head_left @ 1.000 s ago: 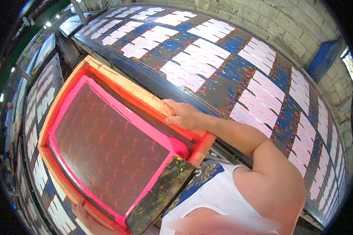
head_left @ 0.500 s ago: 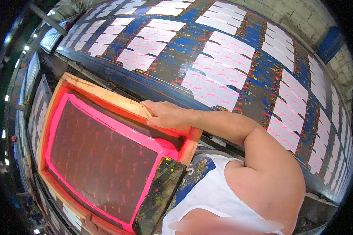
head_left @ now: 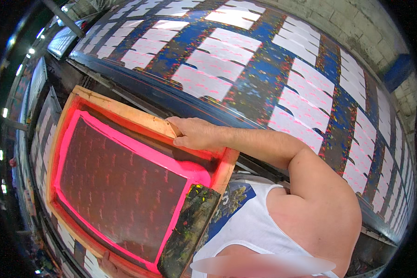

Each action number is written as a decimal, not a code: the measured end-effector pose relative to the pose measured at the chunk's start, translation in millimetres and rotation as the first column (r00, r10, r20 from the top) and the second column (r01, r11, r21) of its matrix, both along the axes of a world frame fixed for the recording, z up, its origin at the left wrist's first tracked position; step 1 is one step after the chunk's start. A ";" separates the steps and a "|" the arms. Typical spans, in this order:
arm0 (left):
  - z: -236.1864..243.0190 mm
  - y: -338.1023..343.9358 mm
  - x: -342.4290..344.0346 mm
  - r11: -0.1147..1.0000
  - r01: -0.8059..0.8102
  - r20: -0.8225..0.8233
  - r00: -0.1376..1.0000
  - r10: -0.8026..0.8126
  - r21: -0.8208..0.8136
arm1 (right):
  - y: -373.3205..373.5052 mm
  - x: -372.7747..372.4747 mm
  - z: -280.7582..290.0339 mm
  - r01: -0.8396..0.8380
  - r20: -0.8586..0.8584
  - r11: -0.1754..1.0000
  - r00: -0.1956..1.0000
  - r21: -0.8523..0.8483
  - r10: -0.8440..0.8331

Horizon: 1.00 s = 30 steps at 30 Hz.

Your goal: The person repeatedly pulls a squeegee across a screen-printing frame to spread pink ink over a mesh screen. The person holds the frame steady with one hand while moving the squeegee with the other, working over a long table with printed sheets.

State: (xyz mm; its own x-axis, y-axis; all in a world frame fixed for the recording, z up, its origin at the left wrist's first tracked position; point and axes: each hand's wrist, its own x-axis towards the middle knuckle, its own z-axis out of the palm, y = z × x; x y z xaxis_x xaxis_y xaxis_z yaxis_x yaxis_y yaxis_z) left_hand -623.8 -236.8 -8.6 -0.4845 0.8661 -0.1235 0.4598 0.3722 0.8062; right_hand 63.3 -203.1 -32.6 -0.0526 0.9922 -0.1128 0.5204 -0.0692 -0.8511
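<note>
A wooden-framed printing screen (head_left: 125,197) is held up in front of my body, tilted. Bright pink ink (head_left: 139,146) lines the edges of its dark mesh, with a thick pool at the corner near my chest. My right hand (head_left: 194,133) is closed around the far rail, thumb over the wood. At the lower edge, my left hand (head_left: 108,266) grips the opposite rail; only some of its fingers show. A paint-stained squeegee (head_left: 189,229) with a wide dark board lies inside the screen, along the end nearest me.
A long printing table (head_left: 259,83) runs beyond the screen, its blue and dark surface speckled with paint. White cut pieces (head_left: 303,99) with pink prints lie on it in rows. Another table with white pieces (head_left: 41,153) stands at left. A block wall (head_left: 338,23) rises behind.
The table and its white pieces have shifted left and upward in view as I move rightward along it. The screen stays in both hands, in nearly the same place before me.
</note>
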 end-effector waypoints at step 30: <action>-28.7 561.8 137.6 0.984 0.164 -0.013 0.986 -0.165 -0.065 | 453.3 42.8 6.1 0.011 0.036 1.000 0.999 0.025 -0.012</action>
